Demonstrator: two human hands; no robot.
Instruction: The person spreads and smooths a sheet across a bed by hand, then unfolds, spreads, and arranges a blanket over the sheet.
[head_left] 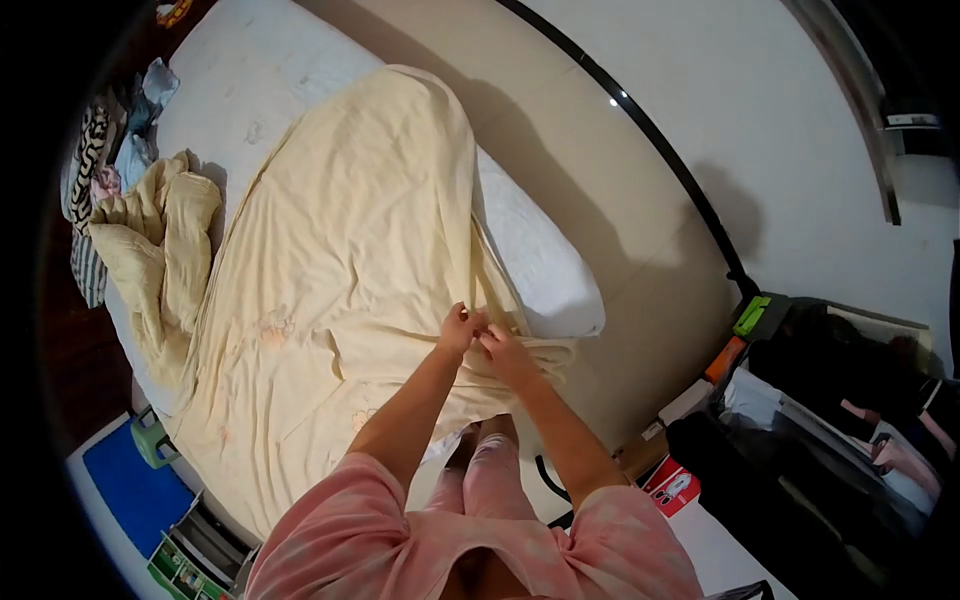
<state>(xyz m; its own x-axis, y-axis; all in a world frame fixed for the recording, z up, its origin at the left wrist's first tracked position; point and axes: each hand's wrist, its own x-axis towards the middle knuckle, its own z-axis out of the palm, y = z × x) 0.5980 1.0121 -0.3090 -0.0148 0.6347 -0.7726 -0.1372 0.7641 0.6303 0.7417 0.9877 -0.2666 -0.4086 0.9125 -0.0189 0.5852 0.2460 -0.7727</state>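
My left hand (459, 330) and right hand (505, 358) are close together in front of me, fingers bent narrow and pinching the yellow sheet (365, 200) near its edge. I cannot tell exactly how much cloth lies between the fingertips. The sheet spreads from my hands over the bed (540, 270), wrinkled, with a rounded end at the far side and pale flowers (278, 331) on the part to my left. Just right of my hands it bunches in folds by a corner of the bed, where the white surface shows.

My legs, in pink trousers (488, 470), are below my hands, near the bed. Across the bed to my left sits a crumpled yellow bundle (185, 215), with a heap of clothes (135, 150) beyond it. Nearer on that side are a green stool (150, 440) and a blue panel (138, 487).

To my right, beyond the bare floor (640, 345), are a dark pile (800, 440), an orange box (724, 358) and a red box (672, 484). A black strip (660, 150) runs along the foot of the wall (720, 70).
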